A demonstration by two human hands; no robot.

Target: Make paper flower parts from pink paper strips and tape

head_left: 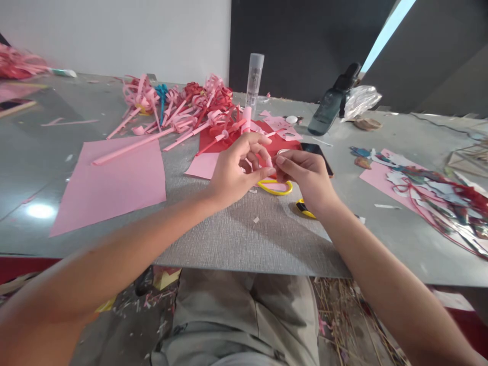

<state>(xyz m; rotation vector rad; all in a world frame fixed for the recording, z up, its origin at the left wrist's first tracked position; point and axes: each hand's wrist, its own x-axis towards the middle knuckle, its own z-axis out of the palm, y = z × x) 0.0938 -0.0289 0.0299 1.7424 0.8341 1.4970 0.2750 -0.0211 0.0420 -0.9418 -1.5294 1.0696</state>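
Fingers (269,161) of both my hands pinch one small pink strip (269,160) between them, left hand (232,170) and right hand (305,175) equally near, scissors (275,187) just below.

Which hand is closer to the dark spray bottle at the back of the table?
Right. The right hand sits below and just left of the spray bottle; the left hand lies farther left.

Both arms are bare from the elbows down to the left hand (232,170) and the right hand (307,178): no sleeves, watch, rings or gloves show. Below the table (244,239) edge, the lap wears greyish-khaki trousers with creased fabric and a stitched seam.
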